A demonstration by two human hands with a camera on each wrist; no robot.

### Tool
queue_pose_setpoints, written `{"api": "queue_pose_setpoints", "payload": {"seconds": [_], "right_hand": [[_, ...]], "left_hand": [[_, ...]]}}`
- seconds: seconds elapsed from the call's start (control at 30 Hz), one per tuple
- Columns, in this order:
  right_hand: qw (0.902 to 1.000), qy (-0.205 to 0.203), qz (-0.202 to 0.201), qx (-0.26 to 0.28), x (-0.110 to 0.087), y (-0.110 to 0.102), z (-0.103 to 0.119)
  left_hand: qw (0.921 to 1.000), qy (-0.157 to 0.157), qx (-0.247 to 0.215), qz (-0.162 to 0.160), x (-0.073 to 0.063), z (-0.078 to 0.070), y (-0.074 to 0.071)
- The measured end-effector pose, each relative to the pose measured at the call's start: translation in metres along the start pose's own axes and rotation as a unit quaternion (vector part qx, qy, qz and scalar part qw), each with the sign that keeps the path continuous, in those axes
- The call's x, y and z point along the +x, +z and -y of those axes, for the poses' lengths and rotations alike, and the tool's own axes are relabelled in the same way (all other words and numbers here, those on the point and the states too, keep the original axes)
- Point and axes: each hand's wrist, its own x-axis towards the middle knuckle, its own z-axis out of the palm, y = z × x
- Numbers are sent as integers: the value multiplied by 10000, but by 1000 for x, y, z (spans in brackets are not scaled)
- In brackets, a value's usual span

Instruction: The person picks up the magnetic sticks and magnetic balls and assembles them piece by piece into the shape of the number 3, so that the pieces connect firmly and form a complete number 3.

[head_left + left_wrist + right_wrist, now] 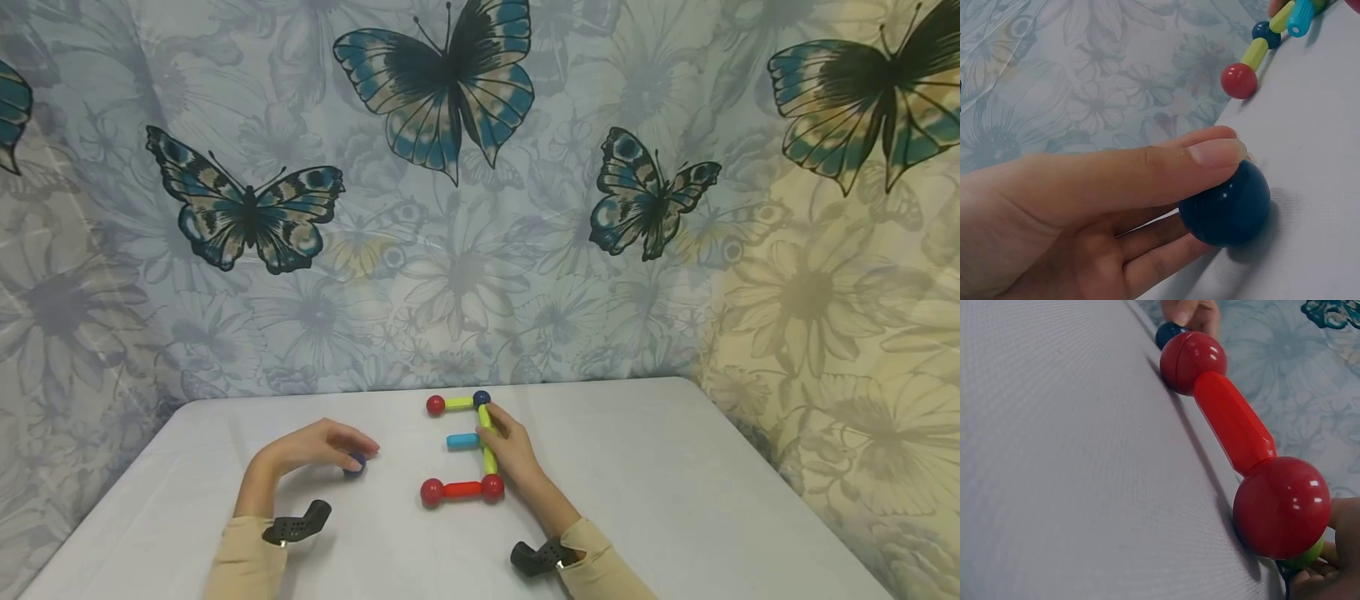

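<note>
My left hand [315, 447] pinches a dark blue ball [1232, 212] between thumb and fingers, low over the white table. To its right lies a joined figure of balls and rods. My right hand [519, 454] grips the yellow-green rods [490, 461] on its right side, with fingertips near another dark blue ball [482, 399]. A yellow-green rod [458, 403] runs left from that ball to a red ball [436, 406]. A light blue rod [462, 442] points left from the middle, its left end bare. At the near end, a red rod [1235, 422] joins two red balls [1282, 509].
The white-covered table [645, 467] extends around both hands. Behind it hangs a cloth [465, 325] printed with flowers and butterflies. Each wrist wears a black camera mount, one on the left [298, 523] and one on the right [542, 557].
</note>
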Motion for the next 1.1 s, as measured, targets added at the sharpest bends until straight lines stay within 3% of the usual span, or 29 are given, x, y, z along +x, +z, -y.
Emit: {"api": "queue_pose_setpoints", "payload": {"seconds": [0.57,0.9,1.1], "right_hand": [[9999,25,-86,-112,1,1,3],[9999,4,-47,-119,1,0,1],[9999,-60,-30,-115,0,0,1]], "left_hand": [[9997,-69,210,-61,-3,0,0],[9971,-116,557,-507,9,-3,8],[9954,-78,505,-808,18,-4,15]]}}
